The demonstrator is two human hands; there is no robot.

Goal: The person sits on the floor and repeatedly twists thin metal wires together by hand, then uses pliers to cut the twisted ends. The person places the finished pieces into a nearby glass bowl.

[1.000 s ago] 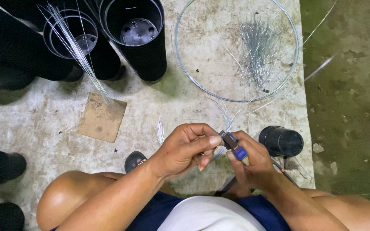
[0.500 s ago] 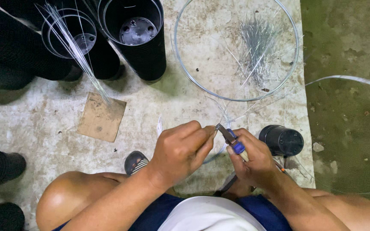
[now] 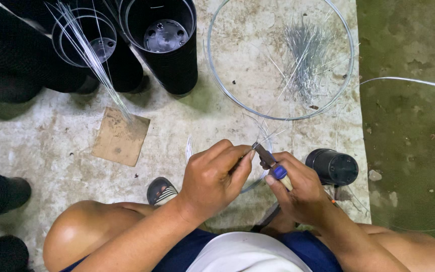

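The left hand [image 3: 217,176] pinches a thin silvery wire [image 3: 265,136] near its end, right against the nose of the blue-handled pliers [image 3: 270,163] clasped in the right hand [image 3: 303,194]. The wire looks light, springy and slippery, so a grip close to the tool seems best. Beyond the hands lies a large wire hoop [image 3: 237,98] around cut wire pieces [image 3: 305,55].
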